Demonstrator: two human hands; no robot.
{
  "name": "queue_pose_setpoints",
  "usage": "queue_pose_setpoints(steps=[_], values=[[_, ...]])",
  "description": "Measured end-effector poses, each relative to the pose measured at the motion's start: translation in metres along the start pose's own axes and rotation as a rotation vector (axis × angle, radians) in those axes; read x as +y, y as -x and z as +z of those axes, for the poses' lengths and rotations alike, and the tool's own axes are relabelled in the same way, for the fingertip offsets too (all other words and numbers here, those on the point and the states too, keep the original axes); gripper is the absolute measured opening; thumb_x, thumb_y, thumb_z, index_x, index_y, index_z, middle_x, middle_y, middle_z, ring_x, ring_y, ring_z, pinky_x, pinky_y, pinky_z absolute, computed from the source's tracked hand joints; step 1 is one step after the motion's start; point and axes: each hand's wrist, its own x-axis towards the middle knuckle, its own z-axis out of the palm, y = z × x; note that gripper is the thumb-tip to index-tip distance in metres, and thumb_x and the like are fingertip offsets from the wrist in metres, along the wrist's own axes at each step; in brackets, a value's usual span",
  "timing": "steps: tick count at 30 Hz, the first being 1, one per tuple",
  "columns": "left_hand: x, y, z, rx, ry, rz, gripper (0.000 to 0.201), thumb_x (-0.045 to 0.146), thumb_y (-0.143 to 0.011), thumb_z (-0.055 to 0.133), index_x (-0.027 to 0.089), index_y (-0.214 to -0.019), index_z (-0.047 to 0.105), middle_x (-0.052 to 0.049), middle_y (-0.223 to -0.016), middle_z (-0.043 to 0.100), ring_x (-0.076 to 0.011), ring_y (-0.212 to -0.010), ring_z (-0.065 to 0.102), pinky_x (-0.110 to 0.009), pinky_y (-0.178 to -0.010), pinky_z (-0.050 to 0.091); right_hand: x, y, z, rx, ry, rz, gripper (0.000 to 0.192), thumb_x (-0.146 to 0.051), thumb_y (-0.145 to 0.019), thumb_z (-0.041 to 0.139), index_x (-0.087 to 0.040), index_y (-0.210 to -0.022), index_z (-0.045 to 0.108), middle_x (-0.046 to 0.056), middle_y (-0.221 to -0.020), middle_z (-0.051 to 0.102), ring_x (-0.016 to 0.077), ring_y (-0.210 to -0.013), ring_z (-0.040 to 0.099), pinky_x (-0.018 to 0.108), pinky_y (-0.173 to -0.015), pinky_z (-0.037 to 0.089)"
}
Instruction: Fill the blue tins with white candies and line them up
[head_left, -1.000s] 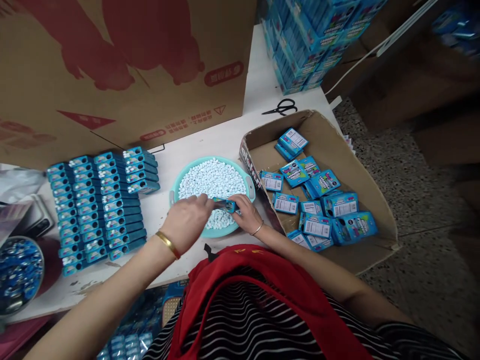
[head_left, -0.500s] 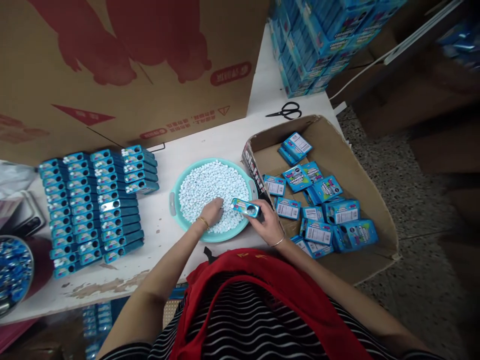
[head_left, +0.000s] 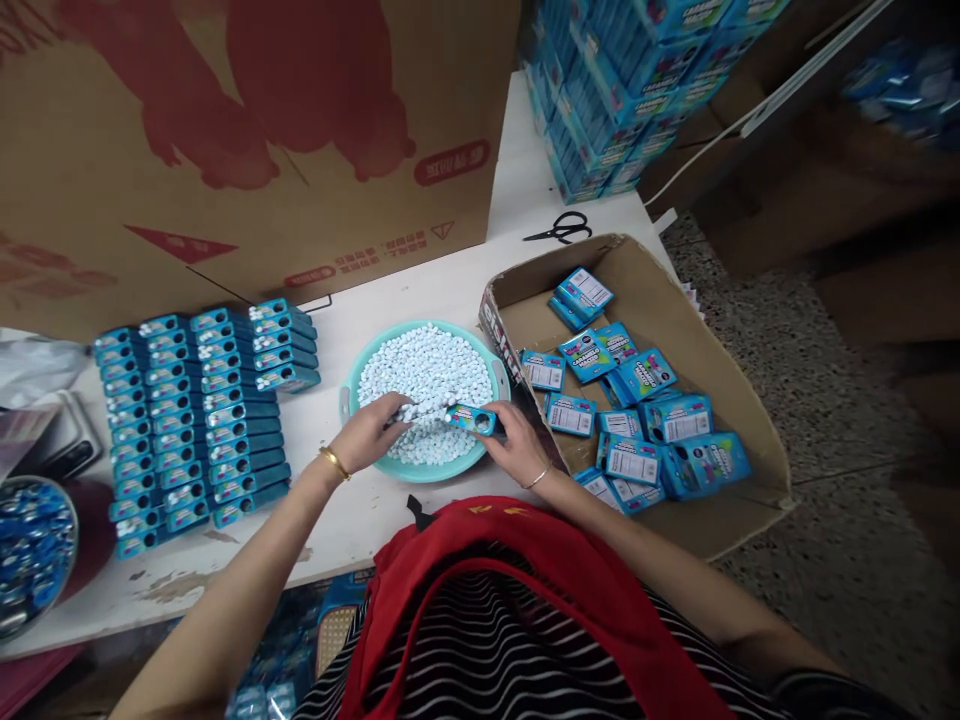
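My left hand (head_left: 369, 432), with a gold bracelet at the wrist, is closed over the left side of the turquoise basin (head_left: 350, 400). It grips what looks like a small scoop (head_left: 429, 402), mostly hidden under a heap of small white candies. The heap reaches to the near end of a small blue candy box (head_left: 471, 419). My right hand (head_left: 519, 445) holds that box tilted over the basin, its narrow face with a dark round hole turned up. Loose white candies (head_left: 420, 350) fill the basin.
Rows of similar blue boxes (head_left: 187, 420) stand at left, beside a tub of blue wrapped pieces (head_left: 34, 550). A cardboard tray (head_left: 712, 370) of blue packs lies at right. Scissors (head_left: 559, 228), stacked packs (head_left: 600, 110) and a big carton (head_left: 300, 150) stand behind.
My left hand has come up out of the candies and moved left, lifting a heap of them to the box. My right hand has shifted slightly left with the box.
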Motion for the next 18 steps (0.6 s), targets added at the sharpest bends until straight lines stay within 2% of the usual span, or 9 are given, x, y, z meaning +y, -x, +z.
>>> queue_pose_setpoints(steps=[2,5,9,12,14,16,18], values=[[0.015,0.006,-0.017,-0.049,-0.059,0.033,0.026,0.031,-0.092,0.043,0.017,-0.114,0.050,-0.007,-0.104,0.061,-0.0186,-0.092,0.058,-0.032,-0.084,0.045,0.001,-0.006,0.006,0.000,0.011,-0.037,0.025,-0.024,-0.085,0.058,-0.020,-0.109,0.053,0.011,-0.103,0.061,0.0264,-0.099,0.058,0.042,-0.087,0.049],[0.040,0.007,-0.032,-0.149,-0.208,0.033,0.023,0.027,-0.092,0.042,0.017,-0.110,0.051,-0.008,-0.103,0.062,-0.0198,-0.091,0.059,-0.034,-0.081,0.047,0.001,-0.012,0.014,-0.013,0.013,-0.073,0.027,-0.018,-0.083,0.055,-0.019,-0.110,0.053,0.011,-0.104,0.061,0.0270,-0.100,0.057,0.043,-0.089,0.048],[0.083,-0.001,-0.034,-0.253,-0.503,-0.063,0.017,0.019,-0.091,0.041,0.015,-0.102,0.054,-0.010,-0.098,0.063,-0.0213,-0.087,0.061,-0.033,-0.072,0.048,-0.001,-0.014,0.021,-0.054,0.023,-0.108,0.032,-0.013,-0.080,0.052,-0.020,-0.111,0.054,0.011,-0.105,0.061,0.0268,-0.101,0.055,0.043,-0.090,0.047],[0.119,-0.006,-0.031,-0.298,-0.695,-0.134,0.023,0.009,-0.091,0.036,0.013,-0.102,0.055,-0.011,-0.093,0.063,-0.0214,-0.083,0.062,-0.032,-0.066,0.048,-0.001,-0.010,0.025,-0.065,0.023,-0.139,0.036,-0.009,-0.077,0.050,-0.019,-0.112,0.054,0.011,-0.107,0.060,0.0269,-0.103,0.054,0.044,-0.091,0.047],[0.137,-0.006,-0.032,-0.314,-0.762,-0.124,0.026,0.005,-0.090,0.035,0.012,-0.102,0.057,-0.011,-0.091,0.062,-0.0222,-0.085,0.062,-0.032,-0.067,0.049,0.000,-0.008,0.028,-0.055,0.014,-0.145,0.037,-0.009,-0.077,0.049,-0.019,-0.112,0.053,0.011,-0.107,0.060,0.0268,-0.103,0.054,0.044,-0.091,0.047],[0.145,-0.002,-0.038,-0.314,-0.770,-0.093,0.026,0.004,-0.089,0.036,0.013,-0.100,0.059,-0.011,-0.090,0.062,-0.0230,-0.085,0.062,-0.033,-0.068,0.050,0.001,-0.007,0.029,-0.044,0.003,-0.141,0.036,-0.009,-0.078,0.049,-0.019,-0.112,0.053,0.011,-0.107,0.061,0.0265,-0.102,0.054,0.044,-0.090,0.048],[0.140,0.004,-0.046,-0.261,-0.735,-0.080,0.027,0.004,-0.088,0.037,0.015,-0.099,0.059,-0.009,-0.087,0.061,-0.0231,-0.083,0.061,-0.035,-0.069,0.050,0.001,-0.008,0.027,-0.033,-0.010,-0.142,0.035,-0.010,-0.079,0.050,-0.019,-0.112,0.053,0.011,-0.106,0.061,0.0260,-0.101,0.055,0.044,-0.089,0.048]])
